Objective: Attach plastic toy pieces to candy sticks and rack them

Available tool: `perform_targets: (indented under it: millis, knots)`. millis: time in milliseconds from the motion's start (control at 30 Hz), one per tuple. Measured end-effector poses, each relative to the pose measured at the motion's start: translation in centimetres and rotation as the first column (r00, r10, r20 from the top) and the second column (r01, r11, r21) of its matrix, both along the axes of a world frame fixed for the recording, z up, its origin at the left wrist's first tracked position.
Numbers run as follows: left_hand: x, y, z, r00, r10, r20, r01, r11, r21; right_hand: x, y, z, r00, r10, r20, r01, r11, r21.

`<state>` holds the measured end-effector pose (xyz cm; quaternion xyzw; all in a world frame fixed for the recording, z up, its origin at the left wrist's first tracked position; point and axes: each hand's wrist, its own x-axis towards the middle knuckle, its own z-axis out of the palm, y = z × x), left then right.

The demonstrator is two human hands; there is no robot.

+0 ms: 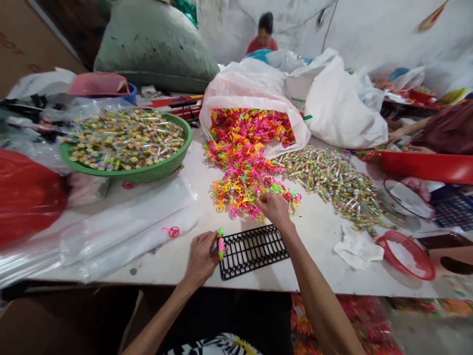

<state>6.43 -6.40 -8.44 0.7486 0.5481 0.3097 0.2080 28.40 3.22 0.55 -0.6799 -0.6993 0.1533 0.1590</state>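
Observation:
My left hand (202, 259) is closed at the left end of a black plastic rack (254, 251), with thumb and fingers against its edge. A small pink and green plastic piece (221, 246) sits at that end, right by my fingertips. Beyond the rack, my right hand (275, 209) reaches over it with fingers pinched at the near edge of a pile of bright plastic pieces (244, 167), several with small wheel shapes. What those fingers hold is hidden. The pile spills out of a white sack (254, 88) lying on its side.
A green basin (148, 172) of wrapped candy-like rolls stands left; more rolls (340, 187) lie right. Clear plastic sheets (121, 231) cover the left tabletop. A red basket (406, 256) and crumpled tissue (358, 250) lie right. One person (261, 42) sits behind; another's sleeve (449, 130) shows right.

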Motion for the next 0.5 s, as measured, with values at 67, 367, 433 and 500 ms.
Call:
perform_targets:
  millis: [67,367,433,500]
  knots:
    - [-0.1,0.6,0.0,0.999,-0.008,0.043,0.008,1.000,-0.013,0.9,2.0,-0.1,0.988,-0.152,0.014,0.152,0.988,0.008]
    - [-0.9,1.8,0.0,0.980,-0.189,0.066,0.186,0.982,0.039,0.2,-3.6,-2.1,0.836,-0.162,-0.524,0.084,0.982,-0.171]
    - [-0.9,1.8,0.1,0.978,-0.196,0.070,0.194,0.980,0.038,-1.4,-6.4,-2.9,0.687,-0.203,-0.698,0.000,0.960,-0.279]
    - [-1.0,1.8,0.1,0.976,-0.205,0.079,0.203,0.979,0.035,-3.3,-8.8,-4.0,0.572,-0.272,-0.774,-0.033,0.935,-0.353]
